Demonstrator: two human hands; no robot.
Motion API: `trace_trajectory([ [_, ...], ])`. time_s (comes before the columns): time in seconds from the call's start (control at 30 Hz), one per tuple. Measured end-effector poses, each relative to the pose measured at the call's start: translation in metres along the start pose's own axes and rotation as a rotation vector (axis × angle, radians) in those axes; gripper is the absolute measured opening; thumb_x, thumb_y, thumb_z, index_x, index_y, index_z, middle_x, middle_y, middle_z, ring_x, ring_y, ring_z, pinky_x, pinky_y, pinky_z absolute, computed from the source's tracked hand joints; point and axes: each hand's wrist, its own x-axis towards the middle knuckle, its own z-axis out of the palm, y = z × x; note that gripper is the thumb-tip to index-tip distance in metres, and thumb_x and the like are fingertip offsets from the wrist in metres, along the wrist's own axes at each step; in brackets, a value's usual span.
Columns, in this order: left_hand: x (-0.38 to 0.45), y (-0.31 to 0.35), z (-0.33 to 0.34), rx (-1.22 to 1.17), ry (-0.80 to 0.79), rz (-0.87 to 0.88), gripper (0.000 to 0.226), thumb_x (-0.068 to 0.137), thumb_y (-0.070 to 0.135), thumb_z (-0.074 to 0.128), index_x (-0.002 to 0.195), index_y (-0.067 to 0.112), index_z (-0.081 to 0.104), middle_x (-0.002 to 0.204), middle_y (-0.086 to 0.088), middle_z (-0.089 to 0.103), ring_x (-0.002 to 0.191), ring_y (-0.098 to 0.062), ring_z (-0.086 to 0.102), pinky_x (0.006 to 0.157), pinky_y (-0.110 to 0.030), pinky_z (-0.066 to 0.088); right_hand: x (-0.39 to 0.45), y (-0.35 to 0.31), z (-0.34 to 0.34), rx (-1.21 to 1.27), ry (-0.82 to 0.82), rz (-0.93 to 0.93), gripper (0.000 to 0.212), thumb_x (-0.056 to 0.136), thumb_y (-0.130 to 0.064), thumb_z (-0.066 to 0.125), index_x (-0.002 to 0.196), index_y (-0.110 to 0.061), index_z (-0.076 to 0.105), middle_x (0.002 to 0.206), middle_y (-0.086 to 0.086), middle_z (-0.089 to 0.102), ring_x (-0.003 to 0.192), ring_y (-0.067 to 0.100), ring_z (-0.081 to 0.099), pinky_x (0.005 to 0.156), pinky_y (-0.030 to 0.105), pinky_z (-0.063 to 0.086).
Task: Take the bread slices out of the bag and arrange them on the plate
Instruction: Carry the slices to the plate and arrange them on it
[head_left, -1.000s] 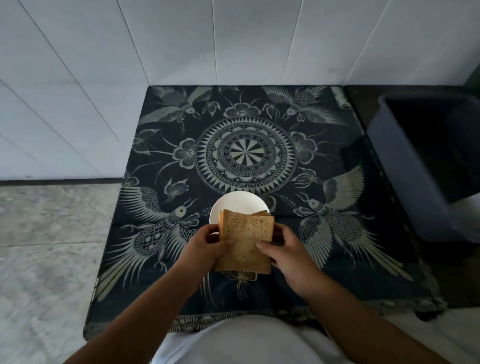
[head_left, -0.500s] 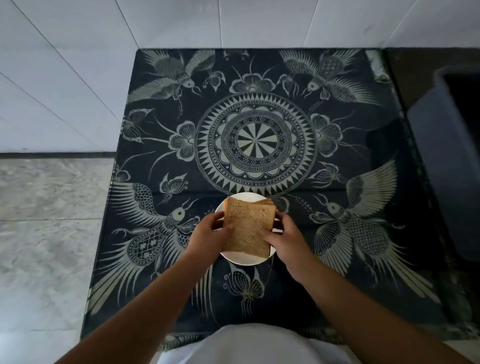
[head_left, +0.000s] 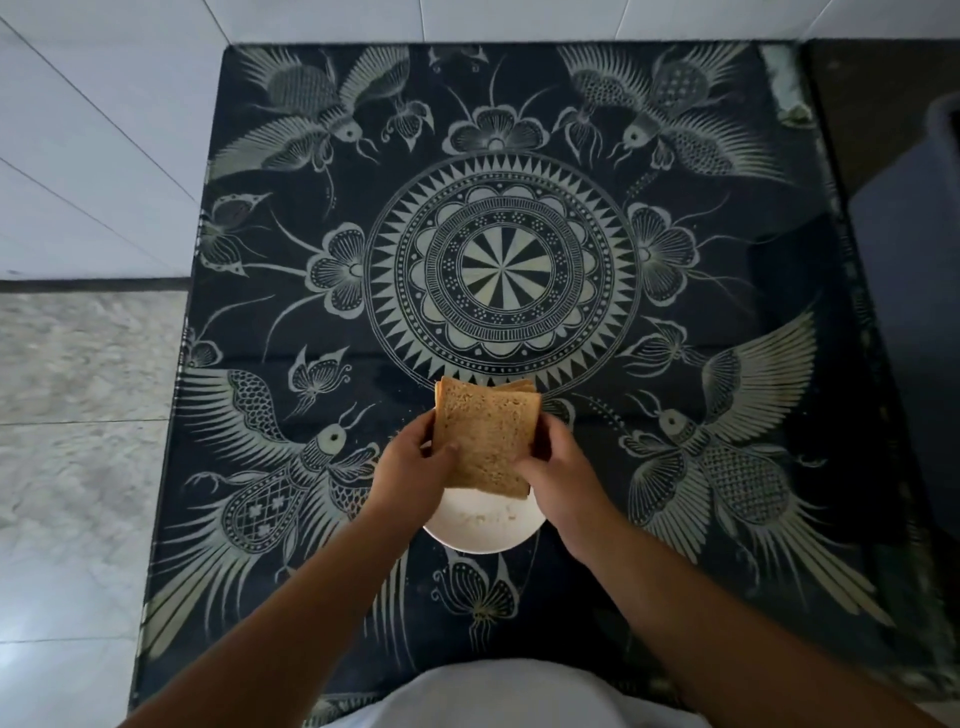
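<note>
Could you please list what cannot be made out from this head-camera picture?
- Slice count: brown bread stack shows only staggered edges.
- White round plate: far part hidden by bread and both hands, left, right.
- Bread bag: nowhere in view.
- Grey bin: cut off by right edge.

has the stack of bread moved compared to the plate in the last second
Yes. The bread stack, held by the left hand and right hand, has shifted toward the far edge of the white plate, uncovering its near part.
</note>
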Motion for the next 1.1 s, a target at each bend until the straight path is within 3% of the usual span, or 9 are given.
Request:
trace_trajectory([
  [0.1, -0.003, 0.0, 0.005, 0.016, 0.001, 0.031, 0.033, 0.086, 0.015, 0.057, 0.115, 0.032, 0.06, 0.093, 0.011, 0.072, 0.083, -0.007, 0.068, 0.06, -0.02, 0.054, -0.003, -0.003, 0.005, -0.103, -0.025, -0.008, 0.059, 0.086, -0.016, 0.064, 0.14, -0.028, 0.045, 0.136, 0.002, 0.046, 0.116, 0.016, 0.055, 0.091, 0.037, 0.053],
  [0.23, -0.005, 0.002, 0.009, 0.049, -0.014, 0.037, 0.037, 0.083, 0.016, 0.057, 0.12, 0.019, 0.058, 0.116, -0.014, 0.057, 0.1, -0.028, 0.061, 0.083, -0.043, 0.058, -0.007, -0.001, 0.012, -0.243, 0.09, -0.006, 0.067, 0.086, -0.021, 0.066, 0.147, -0.024, 0.036, 0.136, -0.001, 0.026, 0.123, 0.019, 0.041, 0.098, 0.036, 0.045],
  [0.37, -0.007, 0.001, 0.007, 0.054, 0.022, 0.036, 0.049, 0.083, 0.02, 0.06, 0.131, 0.022, 0.051, 0.118, -0.007, 0.056, 0.101, -0.024, 0.059, 0.08, -0.039, 0.055, -0.011, -0.002, 0.014, -0.163, 0.099, 0.027, 0.066, 0.086, -0.019, 0.068, 0.146, -0.025, 0.04, 0.134, 0.002, 0.034, 0.117, 0.019, 0.048, 0.093, 0.038, 0.049],
  [0.5, -0.008, 0.002, 0.005, 0.058, 0.018, 0.025, 0.049, 0.084, 0.024, 0.061, 0.132, 0.026, 0.051, 0.116, -0.003, 0.061, 0.1, -0.021, 0.062, 0.085, -0.045, 0.055, -0.012, -0.004, 0.017, -0.162, 0.092, 0.014, 0.068, 0.086, -0.019, 0.067, 0.147, -0.026, 0.039, 0.136, 0.004, 0.035, 0.116, 0.018, 0.048, 0.087, 0.034, 0.046],
  [0.77, -0.008, 0.0, -0.002, 0.04, -0.041, 0.067, 0.04, 0.086, 0.02, 0.06, 0.125, 0.024, 0.057, 0.11, -0.002, 0.065, 0.093, -0.016, 0.064, 0.068, -0.027, 0.05, -0.012, -0.008, 0.015, -0.161, 0.031, 0.027, 0.068, 0.084, -0.023, 0.069, 0.145, -0.029, 0.041, 0.136, 0.003, 0.04, 0.116, 0.019, 0.053, 0.086, 0.035, 0.053],
  [0.83, -0.009, 0.0, -0.002, 0.036, -0.045, 0.076, 0.043, 0.085, 0.021, 0.06, 0.127, 0.025, 0.055, 0.113, -0.005, 0.063, 0.095, -0.018, 0.064, 0.07, -0.03, 0.053, -0.012, -0.009, 0.013, -0.135, 0.015, 0.032, 0.065, 0.085, -0.023, 0.069, 0.144, -0.029, 0.043, 0.137, 0.005, 0.046, 0.118, 0.021, 0.055, 0.097, 0.044, 0.052],
  [0.9, -0.01, -0.001, -0.002, 0.033, -0.052, 0.084, 0.048, 0.083, 0.021, 0.061, 0.13, 0.021, 0.053, 0.118, -0.011, 0.06, 0.101, -0.025, 0.063, 0.082, -0.044, 0.057, -0.014, -0.01, 0.012, -0.131, -0.008, 0.025, 0.063, 0.086, -0.022, 0.069, 0.143, -0.031, 0.045, 0.136, 0.006, 0.049, 0.119, 0.022, 0.055, 0.101, 0.048, 0.05],
  [0.97, -0.011, -0.003, -0.001, 0.023, -0.052, 0.088, 0.052, 0.083, 0.021, 0.062, 0.133, 0.017, 0.05, 0.121, -0.014, 0.057, 0.106, -0.029, 0.06, 0.09, -0.051, 0.055, -0.017, -0.01, 0.012, -0.148, -0.011, 0.0, 0.061, 0.087, -0.022, 0.068, 0.142, -0.033, 0.046, 0.135, 0.005, 0.049, 0.119, 0.02, 0.055, 0.1, 0.045, 0.051],
  [1.1, -0.015, -0.007, 0.001, -0.011, -0.055, 0.102, 0.052, 0.085, 0.017, 0.063, 0.135, 0.017, 0.049, 0.122, -0.014, 0.055, 0.106, -0.029, 0.061, 0.088, -0.048, 0.057, -0.023, -0.008, 0.013, -0.2, 0.025, -0.043, 0.059, 0.088, -0.023, 0.067, 0.141, -0.038, 0.046, 0.129, 0.0, 0.043, 0.116, 0.016, 0.052, 0.092, 0.037, 0.051],
])
